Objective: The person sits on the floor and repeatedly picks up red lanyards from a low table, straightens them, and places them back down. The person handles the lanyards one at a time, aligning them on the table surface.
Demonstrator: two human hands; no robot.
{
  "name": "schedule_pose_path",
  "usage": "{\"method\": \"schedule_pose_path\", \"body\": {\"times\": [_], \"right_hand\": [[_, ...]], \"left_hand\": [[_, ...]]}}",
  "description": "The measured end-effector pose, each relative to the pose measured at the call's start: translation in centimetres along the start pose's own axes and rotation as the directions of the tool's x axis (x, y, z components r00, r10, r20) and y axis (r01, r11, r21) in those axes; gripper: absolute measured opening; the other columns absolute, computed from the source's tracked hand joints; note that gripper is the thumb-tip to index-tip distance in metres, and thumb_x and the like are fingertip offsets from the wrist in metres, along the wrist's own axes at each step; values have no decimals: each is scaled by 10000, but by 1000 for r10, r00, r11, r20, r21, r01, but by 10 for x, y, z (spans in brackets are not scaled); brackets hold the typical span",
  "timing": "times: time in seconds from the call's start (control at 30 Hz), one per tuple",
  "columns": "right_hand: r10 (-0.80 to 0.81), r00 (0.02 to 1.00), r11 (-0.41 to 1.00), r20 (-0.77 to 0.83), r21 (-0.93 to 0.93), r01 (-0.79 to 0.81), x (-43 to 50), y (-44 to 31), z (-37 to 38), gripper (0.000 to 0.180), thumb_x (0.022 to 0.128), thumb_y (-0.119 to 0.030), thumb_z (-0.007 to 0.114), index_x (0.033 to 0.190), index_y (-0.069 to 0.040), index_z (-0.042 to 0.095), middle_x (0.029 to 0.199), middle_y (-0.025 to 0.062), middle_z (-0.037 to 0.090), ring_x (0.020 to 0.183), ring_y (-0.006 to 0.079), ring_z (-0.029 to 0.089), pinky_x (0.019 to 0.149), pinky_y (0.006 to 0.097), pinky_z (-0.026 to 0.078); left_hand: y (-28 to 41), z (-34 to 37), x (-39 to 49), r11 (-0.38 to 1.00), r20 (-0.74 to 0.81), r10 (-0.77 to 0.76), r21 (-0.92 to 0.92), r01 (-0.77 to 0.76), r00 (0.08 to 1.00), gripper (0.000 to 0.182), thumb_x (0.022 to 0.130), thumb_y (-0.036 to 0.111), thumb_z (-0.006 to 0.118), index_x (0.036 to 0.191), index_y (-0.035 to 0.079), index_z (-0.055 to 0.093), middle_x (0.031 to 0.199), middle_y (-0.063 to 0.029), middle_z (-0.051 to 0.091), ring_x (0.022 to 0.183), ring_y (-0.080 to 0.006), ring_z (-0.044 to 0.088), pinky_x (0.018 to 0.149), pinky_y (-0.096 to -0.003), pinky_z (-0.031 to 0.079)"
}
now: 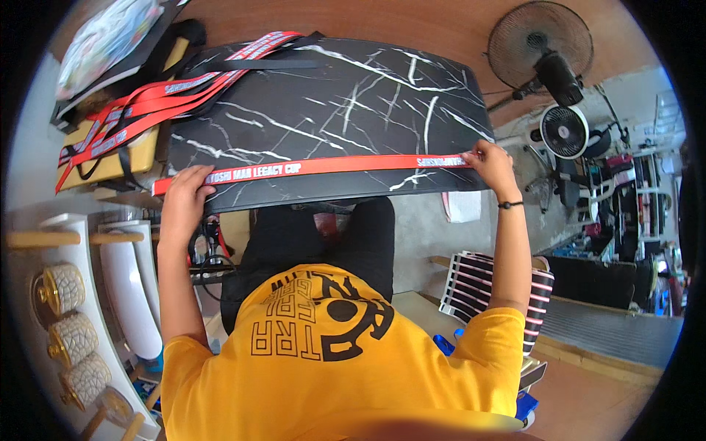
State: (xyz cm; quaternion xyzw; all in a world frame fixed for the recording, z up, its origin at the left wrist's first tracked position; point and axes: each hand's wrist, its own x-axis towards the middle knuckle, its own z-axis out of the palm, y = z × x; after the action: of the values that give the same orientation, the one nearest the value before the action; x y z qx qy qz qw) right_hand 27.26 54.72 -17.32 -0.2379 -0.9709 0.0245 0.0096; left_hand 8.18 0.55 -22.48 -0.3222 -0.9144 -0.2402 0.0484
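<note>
A red ribbon strap with white lettering [342, 163] lies stretched across the front part of a black marble-patterned tabletop [353, 105]. My left hand [192, 186] pinches the strap near its left end, which sticks out past the fingers. At the table's right edge, my right hand [488, 161] holds the other end between thumb and fingers. Behind my left hand, a bundle of similar red lettered straps [182, 96] with black undersides drapes over the table's back left corner. A black strap [265, 64] lies flat beside the bundle.
Left of the table, the bundle hangs over a yellow padded surface [138, 149]; a plastic bag [105, 44] lies above it. A large fan [535, 47] and a smaller fan [563, 132] stand at the back right. White racks with gold-trimmed rolls [71, 342] stand at lower left.
</note>
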Motion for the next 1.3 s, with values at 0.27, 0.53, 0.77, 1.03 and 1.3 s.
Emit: {"method": "schedule_pose_path", "body": {"times": [0.27, 0.53, 0.77, 1.03, 1.3], "right_hand": [[-18, 921, 938, 390, 326, -119, 31, 80, -24, 321, 714, -315, 834, 808, -63, 658, 673, 12, 594, 674, 115, 540, 594, 282, 412], [72, 929, 945, 363, 274, -180, 51, 180, -44, 203, 777, -173, 788, 790, -23, 653, 735, 18, 645, 710, 116, 580, 684, 276, 459], [352, 920, 929, 171, 58, -366, 49, 222, -1, 237, 764, -334, 783, 831, -123, 698, 849, 8, 701, 874, 194, 634, 894, 529, 372], [482, 871, 875, 93, 2, -484, 43, 213, 26, 223, 745, -356, 779, 876, -187, 720, 968, 22, 717, 1028, 249, 633, 941, 560, 306], [458, 885, 887, 86, 13, -461, 45, 216, 40, 248, 758, -361, 762, 916, -173, 726, 930, 30, 715, 989, 259, 645, 896, 575, 331]], "left_hand": [[-7, 10, 2, 996, -19, -82, -44, 81, 996, 360, 678, -41, 687, 1035, -3, 668, 1027, -169, 663, 983, -346, 611, 873, -397, 479], [-9, 14, 4, 992, 12, -122, -37, 122, 993, 363, 666, -61, 691, 1024, -6, 666, 1009, -168, 663, 964, -346, 611, 862, -389, 479], [-7, 13, 4, 987, 28, -154, -50, 155, 988, 363, 673, -86, 661, 1028, -8, 661, 1013, -166, 659, 968, -344, 607, 871, -390, 472], [-10, 16, 4, 994, 4, -113, -11, 113, 994, 377, 656, -97, 662, 1024, -17, 658, 1013, -178, 659, 955, -351, 612, 859, -390, 481], [-10, 17, 4, 989, 12, -146, -19, 146, 989, 369, 644, -100, 655, 1005, -21, 657, 988, -177, 662, 941, -349, 613, 849, -388, 481]]}}
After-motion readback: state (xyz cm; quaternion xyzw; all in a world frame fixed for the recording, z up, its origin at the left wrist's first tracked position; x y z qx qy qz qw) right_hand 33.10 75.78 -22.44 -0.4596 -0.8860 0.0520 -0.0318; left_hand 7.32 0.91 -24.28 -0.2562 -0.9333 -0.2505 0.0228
